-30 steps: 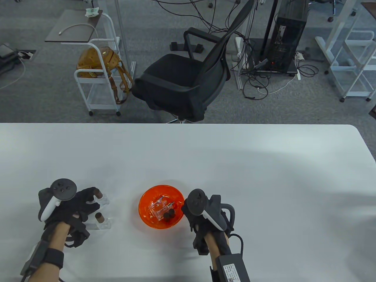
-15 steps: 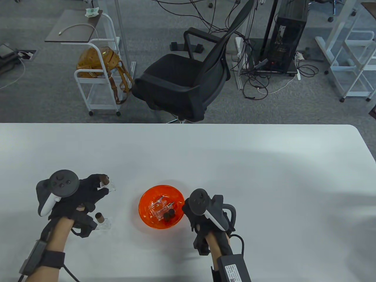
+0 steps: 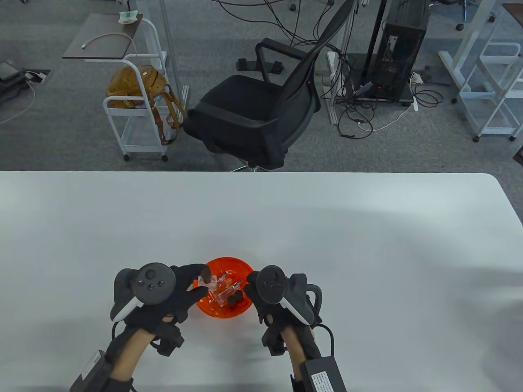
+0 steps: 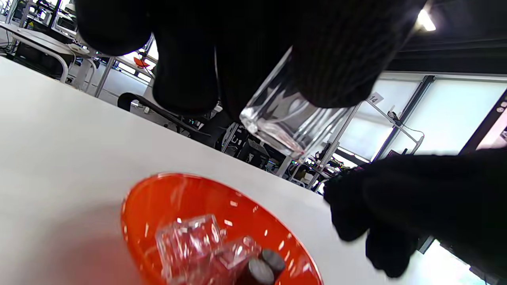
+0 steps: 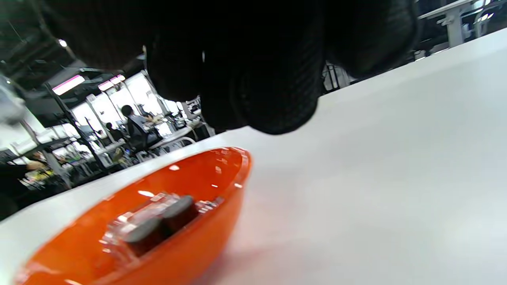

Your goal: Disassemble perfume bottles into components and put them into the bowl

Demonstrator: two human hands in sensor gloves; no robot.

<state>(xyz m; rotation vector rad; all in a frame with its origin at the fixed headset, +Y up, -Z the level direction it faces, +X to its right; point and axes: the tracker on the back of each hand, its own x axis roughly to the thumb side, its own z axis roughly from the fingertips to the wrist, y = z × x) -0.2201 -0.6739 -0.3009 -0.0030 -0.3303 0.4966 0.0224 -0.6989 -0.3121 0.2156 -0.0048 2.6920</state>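
Observation:
My left hand pinches a clear glass perfume bottle with a brown cap, held just above the left rim of the orange bowl. In the left wrist view the bottle hangs between my fingertips over the bowl. Clear bottle bodies and dark caps lie inside the bowl. My right hand hovers at the bowl's right rim with its fingers loosely curled, holding nothing. In the right wrist view the bowl with its caps lies below those fingers.
The white table stretches far to the right and behind the bowl. Beyond its far edge stand a black office chair and a white cart with a brown bag. My left hand covers the spot where a second bottle stood.
My left hand lifted the capped bottle off the table at the left and carried it right, to the bowl's left rim. The right hand shifted slightly left. The second bottle went out of sight.

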